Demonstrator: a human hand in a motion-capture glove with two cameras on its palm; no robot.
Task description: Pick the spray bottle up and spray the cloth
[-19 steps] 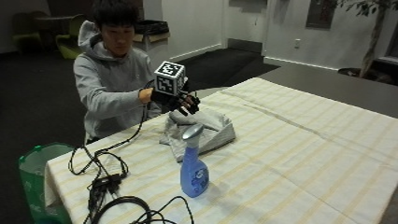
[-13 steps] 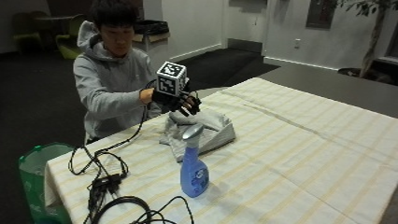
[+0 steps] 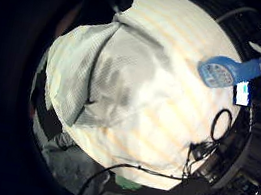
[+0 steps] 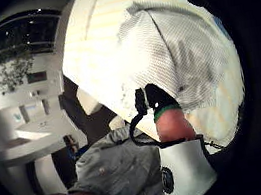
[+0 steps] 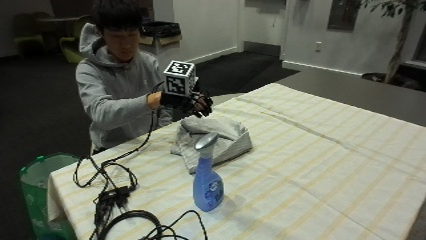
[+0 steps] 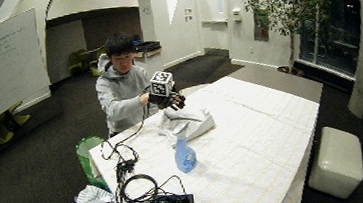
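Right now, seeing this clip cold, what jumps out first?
The blue spray bottle stands upright and untouched on the striped tablecloth, toward the table's near edge. Behind it lies the crumpled grey cloth, and the gloved right hand hovers above that cloth with fingers relaxed, holding nothing. A tangle of black cables lies beside the bottle.

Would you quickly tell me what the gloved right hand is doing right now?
Right hand: open, holding nothing, raised above the cloth; spray bottle untouched.

Spray bottle point(image 5: 208, 186) glossy blue plastic; cloth point(image 5: 213, 139) matt grey woven; tablecloth point(image 5: 333, 150) matt striped fabric.
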